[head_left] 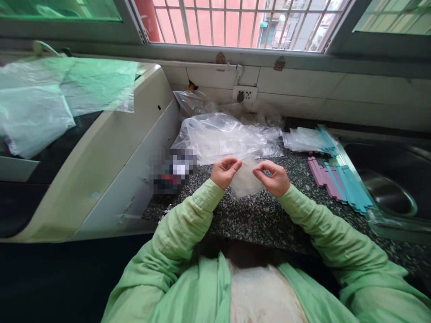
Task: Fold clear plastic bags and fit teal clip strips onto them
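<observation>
Between my two hands a small clear plastic bag point(247, 179) is stretched above the speckled countertop point(262, 220). My left hand point(225, 172) pinches its left edge between thumb and fingers. On the opposite edge, my right hand point(274, 177) has thumb and forefinger closed in a pinch. Nothing can be made out inside the bag. Just behind my hands lies a large heap of clear plastic bags point(222, 134). To the right are flat purple strips point(325, 178) and teal strips point(352, 188) laid side by side.
A stack of filmy bags point(305, 139) with teal strips lies at the back right, by the sink point(387, 193). On the left stands a bulky beige machine point(111, 148) with plastic sheets point(101, 85) over it. A wall socket point(245, 93) is at the back.
</observation>
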`<state>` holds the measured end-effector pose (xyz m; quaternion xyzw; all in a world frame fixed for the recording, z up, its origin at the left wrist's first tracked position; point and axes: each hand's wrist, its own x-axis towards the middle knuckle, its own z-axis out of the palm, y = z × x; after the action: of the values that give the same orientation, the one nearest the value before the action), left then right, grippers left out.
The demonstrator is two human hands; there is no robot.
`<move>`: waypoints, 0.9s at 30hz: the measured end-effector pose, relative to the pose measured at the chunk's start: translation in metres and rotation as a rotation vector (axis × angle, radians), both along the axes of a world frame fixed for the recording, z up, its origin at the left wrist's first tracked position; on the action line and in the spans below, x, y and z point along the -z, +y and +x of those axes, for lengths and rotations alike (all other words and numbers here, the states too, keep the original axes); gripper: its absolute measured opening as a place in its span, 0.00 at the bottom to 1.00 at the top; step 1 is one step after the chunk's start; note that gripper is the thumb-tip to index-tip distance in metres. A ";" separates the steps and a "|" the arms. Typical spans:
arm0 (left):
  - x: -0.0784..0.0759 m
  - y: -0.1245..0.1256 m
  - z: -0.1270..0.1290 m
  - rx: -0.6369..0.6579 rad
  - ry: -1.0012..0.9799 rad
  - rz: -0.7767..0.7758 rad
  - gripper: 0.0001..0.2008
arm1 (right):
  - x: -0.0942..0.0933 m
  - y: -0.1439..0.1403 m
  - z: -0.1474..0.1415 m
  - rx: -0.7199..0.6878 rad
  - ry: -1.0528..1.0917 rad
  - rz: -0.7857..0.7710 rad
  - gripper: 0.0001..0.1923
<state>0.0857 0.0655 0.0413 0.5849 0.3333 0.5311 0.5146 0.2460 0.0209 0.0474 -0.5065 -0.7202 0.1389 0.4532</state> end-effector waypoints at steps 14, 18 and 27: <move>0.004 0.004 -0.003 0.133 0.109 -0.019 0.19 | 0.001 0.000 0.005 -0.106 -0.089 -0.057 0.09; 0.003 0.003 -0.003 0.124 0.109 0.013 0.20 | 0.003 0.000 0.006 -0.056 -0.039 0.010 0.05; 0.001 0.003 -0.006 0.051 0.132 0.143 0.18 | 0.003 -0.003 0.008 0.030 -0.178 0.286 0.03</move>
<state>0.0792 0.0684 0.0405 0.6620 0.3129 0.5006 0.4619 0.2535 0.0176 0.0442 -0.4578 -0.7622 -0.0174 0.4573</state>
